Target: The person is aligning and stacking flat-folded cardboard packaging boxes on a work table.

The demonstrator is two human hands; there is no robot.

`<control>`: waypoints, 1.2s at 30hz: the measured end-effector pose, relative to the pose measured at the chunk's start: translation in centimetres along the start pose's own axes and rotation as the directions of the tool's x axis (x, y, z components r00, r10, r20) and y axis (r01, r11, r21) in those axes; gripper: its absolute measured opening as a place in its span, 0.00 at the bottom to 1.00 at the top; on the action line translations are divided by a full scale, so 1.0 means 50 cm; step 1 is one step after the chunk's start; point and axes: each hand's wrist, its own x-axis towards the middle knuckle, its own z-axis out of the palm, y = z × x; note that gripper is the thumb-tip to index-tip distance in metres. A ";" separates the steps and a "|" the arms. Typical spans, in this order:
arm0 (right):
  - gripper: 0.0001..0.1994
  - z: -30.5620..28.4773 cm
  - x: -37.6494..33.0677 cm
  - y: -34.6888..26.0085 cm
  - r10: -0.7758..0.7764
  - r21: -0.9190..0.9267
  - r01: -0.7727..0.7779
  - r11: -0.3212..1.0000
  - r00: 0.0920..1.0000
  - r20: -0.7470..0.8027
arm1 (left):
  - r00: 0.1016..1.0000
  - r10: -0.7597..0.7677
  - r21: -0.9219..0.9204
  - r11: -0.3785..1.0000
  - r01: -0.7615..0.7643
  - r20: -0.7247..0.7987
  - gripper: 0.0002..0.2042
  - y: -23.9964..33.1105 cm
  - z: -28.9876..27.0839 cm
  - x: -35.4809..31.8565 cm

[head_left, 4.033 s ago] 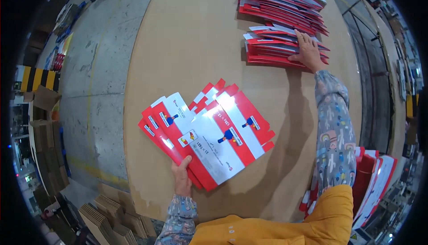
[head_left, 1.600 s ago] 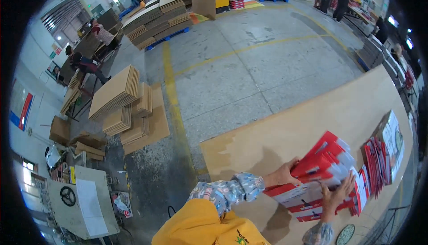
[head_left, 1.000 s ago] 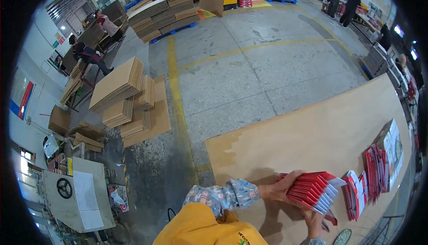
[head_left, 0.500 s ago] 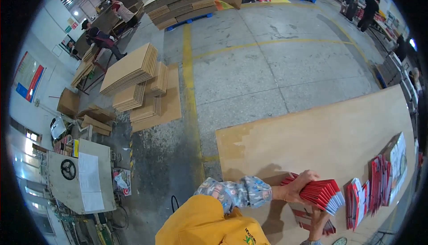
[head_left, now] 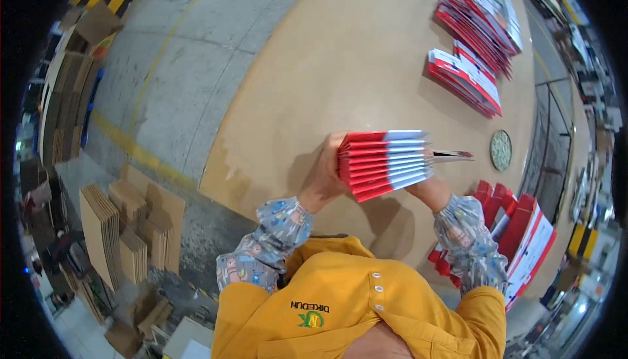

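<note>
Both my hands hold a thick stack of flat red and white cartons (head_left: 386,163) on edge above the brown table (head_left: 353,51). My left hand (head_left: 325,172) grips the stack's left end, fingers wrapped over its edge. My right hand (head_left: 428,186) is mostly hidden behind the stack's right end and supports it from that side. One carton sticks out to the right of the stack.
More red and white cartons lie in piles at the table's far right (head_left: 468,78) and far edge (head_left: 487,12). A round disc (head_left: 501,150) lies right of the stack. Upright red cartons (head_left: 517,228) stand by my right elbow. Cardboard stacks (head_left: 118,235) sit on the floor at left.
My view has swung from the floor back down onto the table. The carton stack has been gathered tighter and raised between both hands, closer to my chest.
</note>
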 end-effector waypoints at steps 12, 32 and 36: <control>0.25 -0.115 0.149 0.005 0.533 0.373 -0.596 0.711 0.803 0.267 | 0.728 -0.686 -0.391 0.675 0.625 -0.021 0.19 0.005 0.010 0.069; 0.31 -0.065 -0.094 0.704 0.601 -0.526 -0.462 0.714 0.790 0.122 | 0.268 -0.949 -0.364 0.311 0.878 -0.164 0.13 -0.257 0.026 -0.012; 0.21 -0.092 -0.069 0.699 0.555 -0.475 -0.428 0.769 0.815 0.164 | 0.291 -0.942 -0.335 0.333 0.882 -0.170 0.15 -0.236 0.020 -0.007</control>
